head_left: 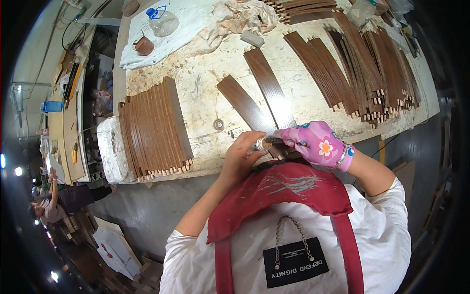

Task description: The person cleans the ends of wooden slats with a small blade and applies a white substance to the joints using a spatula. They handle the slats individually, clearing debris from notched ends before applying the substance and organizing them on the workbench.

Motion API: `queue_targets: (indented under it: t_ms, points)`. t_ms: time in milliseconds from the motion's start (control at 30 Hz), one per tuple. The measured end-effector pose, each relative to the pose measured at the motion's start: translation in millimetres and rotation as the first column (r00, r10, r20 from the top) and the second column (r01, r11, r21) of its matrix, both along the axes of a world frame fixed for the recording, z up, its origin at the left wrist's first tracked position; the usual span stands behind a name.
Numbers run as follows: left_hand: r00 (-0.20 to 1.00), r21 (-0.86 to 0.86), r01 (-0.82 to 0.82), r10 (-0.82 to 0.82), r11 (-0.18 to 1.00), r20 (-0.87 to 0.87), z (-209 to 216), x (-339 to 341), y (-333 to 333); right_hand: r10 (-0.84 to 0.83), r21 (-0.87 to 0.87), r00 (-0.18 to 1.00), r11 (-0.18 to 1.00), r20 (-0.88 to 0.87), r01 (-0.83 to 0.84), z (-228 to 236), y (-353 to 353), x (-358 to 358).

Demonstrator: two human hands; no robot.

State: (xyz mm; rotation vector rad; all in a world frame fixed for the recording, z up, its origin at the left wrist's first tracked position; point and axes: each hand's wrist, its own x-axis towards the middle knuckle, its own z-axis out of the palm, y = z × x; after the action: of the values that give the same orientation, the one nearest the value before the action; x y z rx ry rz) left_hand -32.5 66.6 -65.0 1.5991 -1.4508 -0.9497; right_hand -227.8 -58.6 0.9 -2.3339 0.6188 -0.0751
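Note:
My bare left hand (240, 154) is closed around a small clear jar (264, 143), its brownish open mouth turned toward my right hand. A pink flowered glove covers my right hand (317, 144). Its fingers pinch a thin dark tool (277, 140) whose end is at the jar's mouth; its exact kind is too small to make out. Just beyond both hands lie two brown wooden slats, a left slat (245, 104) and a right slat (268, 85), with pale tenons on their far ends. My hands and the jar partly hide their near ends.
A stacked row of slats (152, 130) stands at left beside a white wrapped block (111, 149). More slats (384, 73) crowd the right. A round cap (219, 124), a crumpled cloth (235, 22), a grey block (252, 38) and a plastic jug (164, 23) share the worktable (205, 88). Another person (51, 208) is at far left.

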Motion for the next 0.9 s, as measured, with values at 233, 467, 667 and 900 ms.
queue_targets:
  t_ms: [233,467,667,900]
  points:
    - [0.999,0.053,-0.016,0.018,0.998,-0.043,-5.0,0.5,0.9,-0.110,0.407,0.984,0.912,0.137,0.045,-13.1,-5.8,-2.5]
    - [0.998,0.025,-0.027,0.028,0.999,-0.052,-3.1,0.2,-0.6,-0.263,0.751,0.961,0.651,0.080,0.115,-27.4,-2.0,-4.5]
    - [0.996,0.035,-0.056,0.058,0.998,-0.066,-0.1,-0.7,-0.5,-0.327,0.868,0.943,0.452,-0.054,0.206,-32.9,2.7,-5.2]
    - [0.994,0.018,-0.088,0.089,0.996,-0.067,-1.9,-0.9,1.1,-0.357,0.727,0.932,0.658,0.072,0.196,-22.5,12.9,-4.0]
